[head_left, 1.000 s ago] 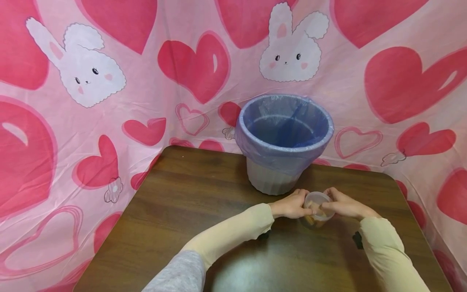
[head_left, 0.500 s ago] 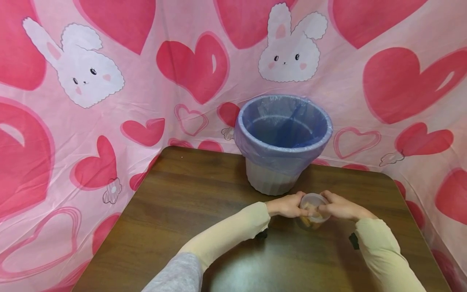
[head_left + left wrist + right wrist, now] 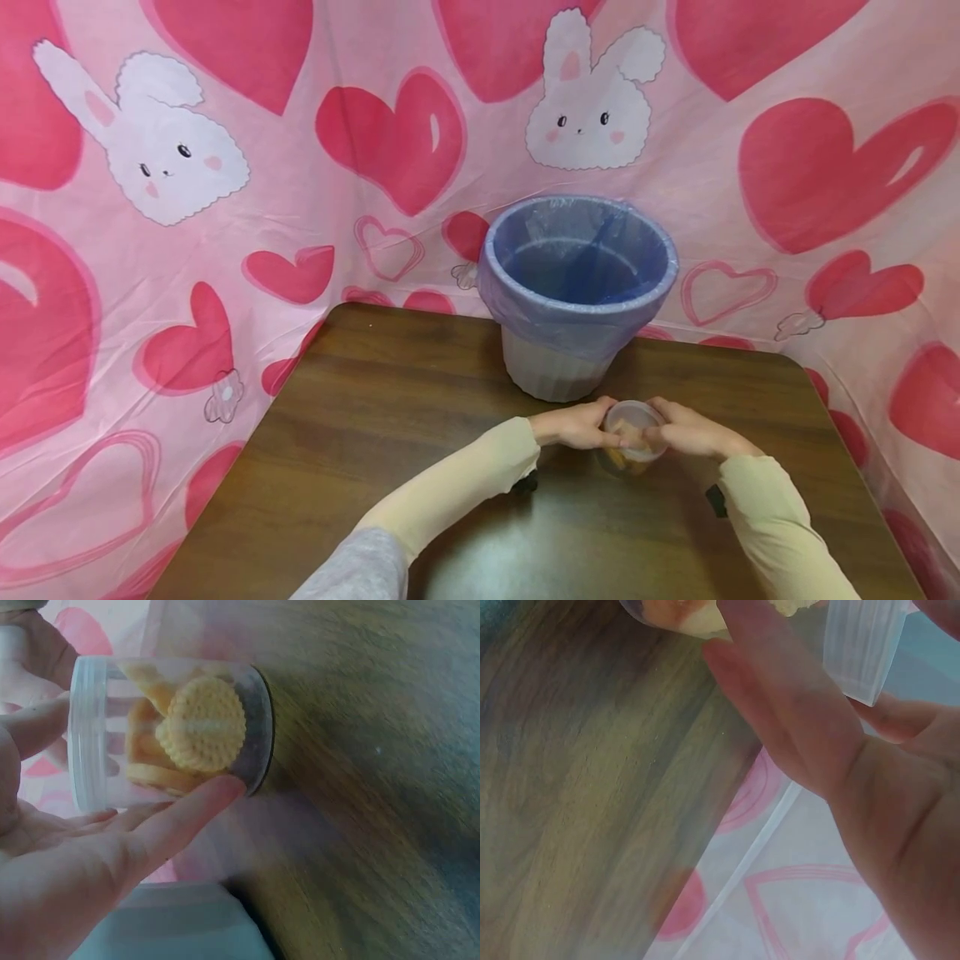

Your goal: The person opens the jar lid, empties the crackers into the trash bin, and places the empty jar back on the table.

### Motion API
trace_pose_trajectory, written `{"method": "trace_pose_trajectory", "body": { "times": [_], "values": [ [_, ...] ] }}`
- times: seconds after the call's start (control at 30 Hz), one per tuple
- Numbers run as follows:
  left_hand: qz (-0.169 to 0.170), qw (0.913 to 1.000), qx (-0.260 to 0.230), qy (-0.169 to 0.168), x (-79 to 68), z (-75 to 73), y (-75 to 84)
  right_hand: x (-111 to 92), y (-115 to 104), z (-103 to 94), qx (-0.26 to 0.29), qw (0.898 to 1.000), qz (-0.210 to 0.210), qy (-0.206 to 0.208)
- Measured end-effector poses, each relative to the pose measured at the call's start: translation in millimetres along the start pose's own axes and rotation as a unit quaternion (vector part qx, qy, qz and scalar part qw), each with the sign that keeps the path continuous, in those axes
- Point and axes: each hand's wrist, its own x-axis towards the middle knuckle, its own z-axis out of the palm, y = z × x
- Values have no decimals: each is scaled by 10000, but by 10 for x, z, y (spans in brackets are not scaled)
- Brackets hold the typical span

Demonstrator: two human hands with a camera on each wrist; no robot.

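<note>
Between both hands is a clear, round plastic jar (image 3: 632,440) with a translucent lid (image 3: 90,735). Several round, scalloped biscuits (image 3: 202,724) lie inside it. My left hand (image 3: 576,426) grips the jar from its left side, one finger stretched along the wall in the left wrist view. From the other side my right hand (image 3: 693,431) holds it near the lid, with the thumb toward the top. The lid sits on the jar's mouth; whether it is loose I cannot tell. In the right wrist view only part of the jar shows, at the top edge.
Behind the hands, a white bin (image 3: 558,367) lined with a blue plastic bag (image 3: 577,325) stands on the brown wooden table (image 3: 405,400). A pink cloth (image 3: 285,208) with hearts and rabbits hangs around the table's far and side edges.
Both hands have shifted slightly left and a little nearer to me, together with the jar. The view has swung slightly right. The grip looks much the same.
</note>
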Motion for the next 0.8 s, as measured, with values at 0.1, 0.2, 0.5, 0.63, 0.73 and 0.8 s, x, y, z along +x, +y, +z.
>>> {"method": "trace_pose_trajectory", "body": {
  "times": [0.1,0.2,0.5,0.63,0.73,0.8],
  "values": [
    [21,10000,-13,-62,-15,-9,-42,10,-4,28,-32,10000,-44,48],
    [65,9998,-126,-143,-28,-25,-79,19,-11,51,-61,9999,-71,60],
    [-46,9942,-937,-530,-122,-83,-204,27,-97,139,24,10000,50,-22],
    [86,9906,-1193,-661,-150,-103,-240,32,-127,181,-64,9999,92,37],
    [268,9892,-1264,-697,-159,-114,-257,38,-134,198,-164,9998,103,100],
    [353,9888,-1255,-726,-167,-121,-273,41,-141,208,-201,9997,101,132]
  ]
}}
